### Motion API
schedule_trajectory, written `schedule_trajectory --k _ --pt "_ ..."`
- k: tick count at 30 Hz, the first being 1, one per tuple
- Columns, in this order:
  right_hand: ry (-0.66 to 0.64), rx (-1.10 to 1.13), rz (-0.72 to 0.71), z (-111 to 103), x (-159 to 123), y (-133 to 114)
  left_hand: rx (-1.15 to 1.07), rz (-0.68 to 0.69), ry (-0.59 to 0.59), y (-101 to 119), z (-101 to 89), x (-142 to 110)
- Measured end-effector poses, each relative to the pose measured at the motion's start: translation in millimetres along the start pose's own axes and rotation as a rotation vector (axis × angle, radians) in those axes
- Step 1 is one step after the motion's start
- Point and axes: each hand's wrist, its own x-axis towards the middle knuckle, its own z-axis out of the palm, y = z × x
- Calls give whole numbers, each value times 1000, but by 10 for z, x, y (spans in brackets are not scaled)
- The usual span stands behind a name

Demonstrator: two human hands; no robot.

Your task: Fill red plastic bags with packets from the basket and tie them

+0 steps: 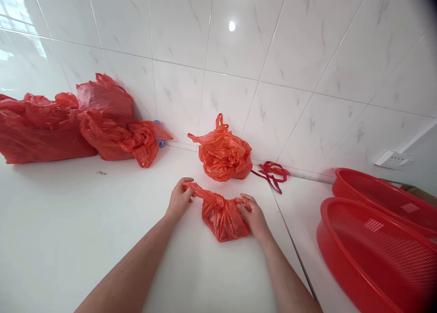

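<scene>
A small red plastic bag (226, 219) with something inside sits on the white table in front of me, its top gathered in a knot. My left hand (180, 195) pinches one handle end, drawn out to the left. On the other side my right hand (251, 212) grips the opposite handle end close to the bag. What the bag holds is hidden by the plastic. Just behind it stands another red plastic bag (225, 156), crumpled and full, near the tiled wall.
Several filled red bags (44, 130) stand along the wall at the left. A dark red ribbon (273, 176) lies by the wall. Two red plastic baskets (341, 240) occupy the right side, below a wall socket (394, 159). A seam (290, 231) runs across the table.
</scene>
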Motion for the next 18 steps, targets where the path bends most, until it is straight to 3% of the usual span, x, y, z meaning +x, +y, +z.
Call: schedule_trajectory --k 5,7,12,15,18 --pt "-88 -96 -8 92 -2 95 -491 -188 -219 66 29 -52" --pt "-102 -221 -34 69 15 99 -576 -242 -289 69 38 -67" --pt "1 -426 -104 -34 97 118 -502 -254 -391 20 63 -83" --pt "22 -434 -89 -61 126 161 -325 -155 -445 32 90 -106" --pt "36 -440 -68 -67 133 200 -141 -37 -421 86 120 -142"
